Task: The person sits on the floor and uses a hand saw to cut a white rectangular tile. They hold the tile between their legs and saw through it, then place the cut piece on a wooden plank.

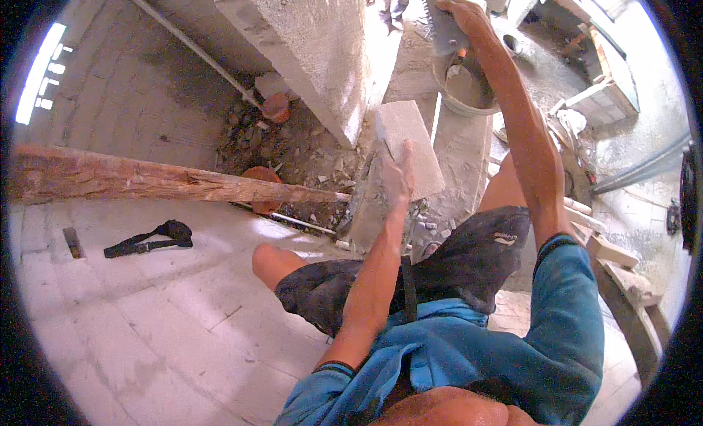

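A pale, light-grey building block (419, 136) sits tilted in front of me, over a dusty ledge. My left hand (399, 175) grips its near left part, the thumb and a finger spread along its faces. Farther off to the right, my right arm reaches forward. My right hand (460, 14) is closed at the upper end of a grey metal blade (444, 36) with a coarse toothed edge, which looks like a handsaw. Just below the blade stands a bucket (477, 111) with grey mix in it and a small orange-ended tool.
A rough wooden beam (146, 178) crosses from the left toward the ledge. A block wall (300, 52) rises ahead. Rubble (322, 162) fills the gap beside it. A black strap (150, 239) lies on the pale block surface at left; planks (615, 254) lie at right.
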